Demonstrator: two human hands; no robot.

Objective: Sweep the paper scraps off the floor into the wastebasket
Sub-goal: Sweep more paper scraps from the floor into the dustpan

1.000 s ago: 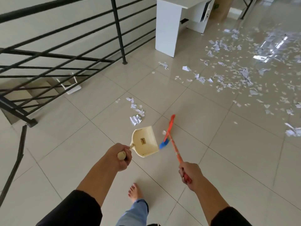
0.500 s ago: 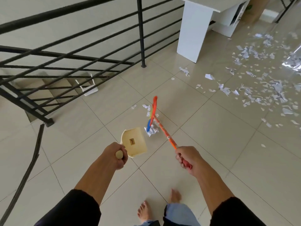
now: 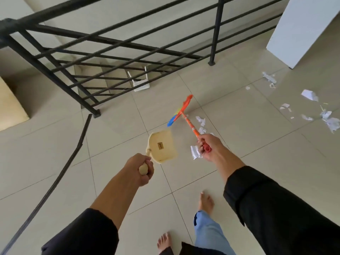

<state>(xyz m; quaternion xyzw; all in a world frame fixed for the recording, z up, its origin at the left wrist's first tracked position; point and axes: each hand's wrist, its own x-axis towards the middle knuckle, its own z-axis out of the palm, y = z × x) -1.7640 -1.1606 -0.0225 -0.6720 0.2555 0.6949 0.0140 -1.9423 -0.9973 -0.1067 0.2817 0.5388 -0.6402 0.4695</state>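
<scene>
On beige floor tiles point(image 3: 257, 162): left hand point(image 3: 140, 169) fingers curled round one cream plastic dustpan point(image 3: 161, 147) handle; right hand point(image 3: 208, 147) clamps one orange-handled broom point(image 3: 184, 111) — white paper scraps point(image 3: 200, 124), roughly a dozen, right of both.

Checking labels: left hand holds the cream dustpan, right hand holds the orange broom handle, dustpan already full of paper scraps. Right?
One thing is off. The head view shows the dustpan with no scraps in it; the paper scraps lie on the floor beside the broom. Left hand on the dustpan and right hand on the broom are correct.
</scene>
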